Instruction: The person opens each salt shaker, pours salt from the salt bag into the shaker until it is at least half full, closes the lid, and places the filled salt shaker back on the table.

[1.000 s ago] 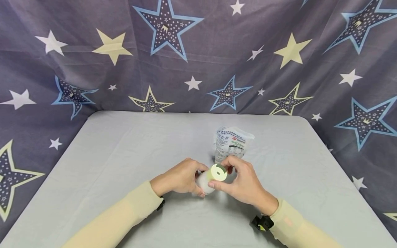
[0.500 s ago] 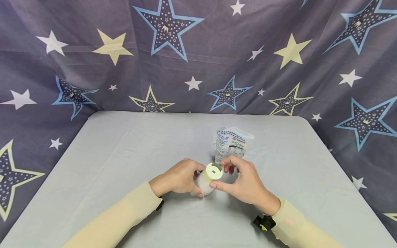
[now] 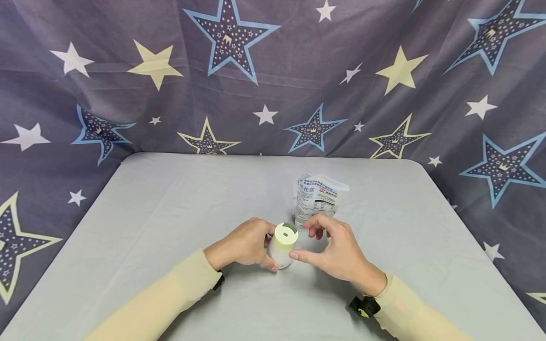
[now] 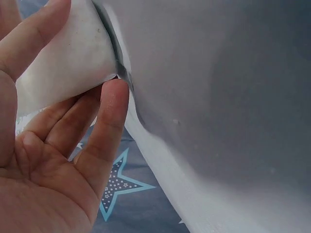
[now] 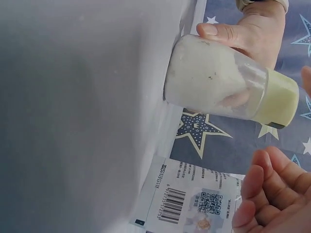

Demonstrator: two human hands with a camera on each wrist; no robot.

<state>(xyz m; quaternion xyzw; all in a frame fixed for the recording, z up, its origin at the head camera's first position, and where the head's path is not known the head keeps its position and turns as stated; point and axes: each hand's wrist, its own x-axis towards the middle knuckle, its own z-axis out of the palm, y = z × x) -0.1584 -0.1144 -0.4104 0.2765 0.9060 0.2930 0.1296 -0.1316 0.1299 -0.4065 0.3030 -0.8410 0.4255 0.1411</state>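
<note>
A clear salt shaker [image 3: 281,254] with a pale yellow-green cap [image 5: 284,94] stands on the table, mostly filled with white grains. Its cap top has a small slot and a dark crescent opening. My left hand [image 3: 247,242] holds the lower body, thumb in front and fingers behind; in the left wrist view this hand [image 4: 53,179] partly covers the shaker [image 4: 68,53]. My right hand [image 3: 337,248] hovers just right of the cap, thumb and fingers spread apart, holding nothing. In the right wrist view, a gap separates its curved fingers [image 5: 252,184] from the shaker.
Behind the right hand stands a printed white salt packet [image 3: 317,196], its barcode [image 5: 172,206] visible in the right wrist view. A grey cloth covers the table [image 3: 192,199]. Star-patterned fabric [image 3: 273,85] hangs beyond its back edge.
The shaker's top has swung left, from tilted toward the right hand to nearly upright. My right thumb and fingers are now apart from the cap. The left hand's grip and the packet stay put.
</note>
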